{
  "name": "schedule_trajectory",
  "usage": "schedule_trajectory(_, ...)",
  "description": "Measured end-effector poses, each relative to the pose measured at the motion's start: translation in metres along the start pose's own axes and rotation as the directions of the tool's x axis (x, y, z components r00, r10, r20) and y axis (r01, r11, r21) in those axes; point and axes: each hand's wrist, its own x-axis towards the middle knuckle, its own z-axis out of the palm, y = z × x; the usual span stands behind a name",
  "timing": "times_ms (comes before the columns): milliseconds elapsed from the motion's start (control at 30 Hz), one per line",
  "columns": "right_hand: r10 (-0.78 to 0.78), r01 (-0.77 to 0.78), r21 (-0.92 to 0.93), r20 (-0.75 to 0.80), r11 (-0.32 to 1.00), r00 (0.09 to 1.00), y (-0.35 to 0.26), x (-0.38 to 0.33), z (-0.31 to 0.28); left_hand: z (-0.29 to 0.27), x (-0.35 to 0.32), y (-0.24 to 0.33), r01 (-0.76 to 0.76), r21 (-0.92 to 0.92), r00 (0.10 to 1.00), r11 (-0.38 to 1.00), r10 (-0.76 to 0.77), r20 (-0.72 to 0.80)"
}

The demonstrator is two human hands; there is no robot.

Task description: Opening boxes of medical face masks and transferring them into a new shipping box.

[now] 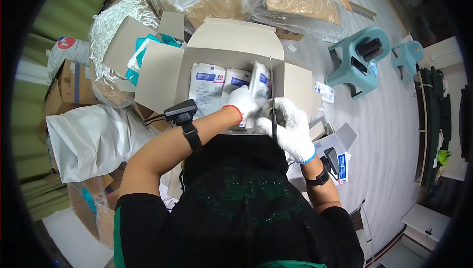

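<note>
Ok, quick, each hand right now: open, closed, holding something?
Left hand: over the white packets, blurred; whether it grips one cannot be told.
Right hand: fingers bent, near the open box's right side; hold cannot be told.

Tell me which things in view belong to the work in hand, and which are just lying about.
In the work, it seems:
open box, under the left grip
white packets inside it

Probably just lying about:
white sack
large stool
small stool
bundle of white cords
</note>
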Motion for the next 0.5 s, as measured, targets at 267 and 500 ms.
schedule_trajectory(267,0.069,-0.072,0.026,0.113,0.997,0.991,-0.021,0.002,-0.012,-0.055,-0.056,0.027,-0.193,0.572,0.775,0.797,0.481,-0.409)
schedule_trajectory(500,0.215,-0.096,-0.364,0.303,0.926,0.928,-0.062,0.025,-0.018,-0.061,-0.053,0.005,-0.04,0.788,0.668,0.614,0.603,-0.436)
